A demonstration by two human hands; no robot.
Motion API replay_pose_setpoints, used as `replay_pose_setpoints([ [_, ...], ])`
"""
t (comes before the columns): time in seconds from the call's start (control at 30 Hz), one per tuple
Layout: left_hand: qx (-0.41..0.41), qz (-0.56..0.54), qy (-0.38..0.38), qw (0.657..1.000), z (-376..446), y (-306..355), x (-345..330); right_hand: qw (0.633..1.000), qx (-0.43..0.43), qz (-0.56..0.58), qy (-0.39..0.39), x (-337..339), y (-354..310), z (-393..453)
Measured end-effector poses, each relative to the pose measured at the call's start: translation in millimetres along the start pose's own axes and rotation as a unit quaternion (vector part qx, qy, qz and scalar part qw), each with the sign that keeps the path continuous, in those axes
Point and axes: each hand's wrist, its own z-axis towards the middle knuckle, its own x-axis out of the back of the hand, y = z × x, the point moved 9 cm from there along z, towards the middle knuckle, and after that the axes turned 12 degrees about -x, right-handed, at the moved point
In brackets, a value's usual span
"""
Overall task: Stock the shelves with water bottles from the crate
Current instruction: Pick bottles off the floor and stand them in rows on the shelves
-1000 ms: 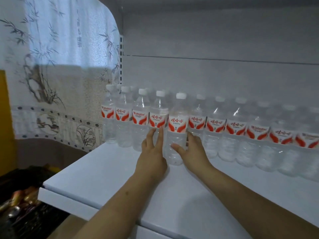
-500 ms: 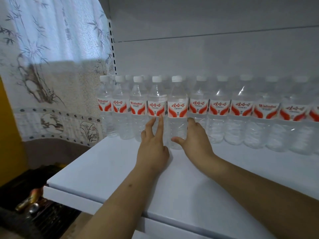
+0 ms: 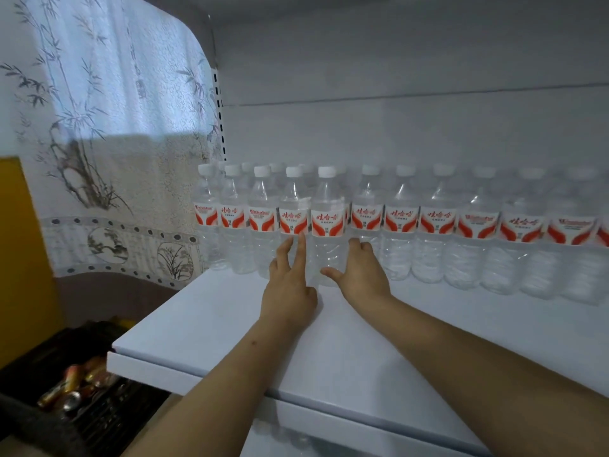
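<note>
A long row of clear water bottles with white caps and red-and-white labels stands along the back of the white shelf (image 3: 362, 351). One bottle (image 3: 328, 225) stands slightly forward between my two hands. My left hand (image 3: 290, 282) has its fingers straight, fingertips against the bottle to its left (image 3: 293, 212). My right hand (image 3: 359, 272) lies on the other side of the forward bottle, thumb spread toward its base and fingers bent at its right flank. Neither hand closes round a bottle.
A second row of bottles shows behind the left end of the front row. A bamboo-print curtain (image 3: 99, 127) hangs at the left. Below the shelf's left corner a dark crate (image 3: 75, 390) holds cans and small items. The shelf's back panel (image 3: 395, 77) rises behind.
The forward bottle has gone back nearly level with the row. Both hands stay at its sides, and the camera has shifted a little.
</note>
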Motion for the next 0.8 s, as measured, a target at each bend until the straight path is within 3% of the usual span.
replay_pose_setpoints([
  [0.17, 0.022, 0.009, -0.109, 0.994, 1.8, 13.0, 15.9, 0.997, 0.034, -0.037, 0.065, 73.1, -0.2, -17.4],
  [0.27, -0.002, -0.021, -0.116, 0.993, -6.7, 56.6, 32.9, 0.996, 0.035, -0.022, 0.08, 123.1, 8.6, -31.4],
  [0.47, -0.093, -0.059, -0.142, 0.984, -40.9, 199.7, 48.1, 0.992, 0.027, -0.018, 0.121, 236.1, 35.6, -79.2],
  [0.57, -0.175, -0.093, -0.148, 0.969, -64.7, 288.9, 52.2, 0.988, 0.007, -0.03, 0.153, 299.6, 62.2, -111.2],
  [0.8, -0.321, -0.177, -0.214, 0.905, -156.7, 481.8, 8.1, 0.971, -0.052, -0.078, 0.222, 429.8, 184.6, -236.0],
])
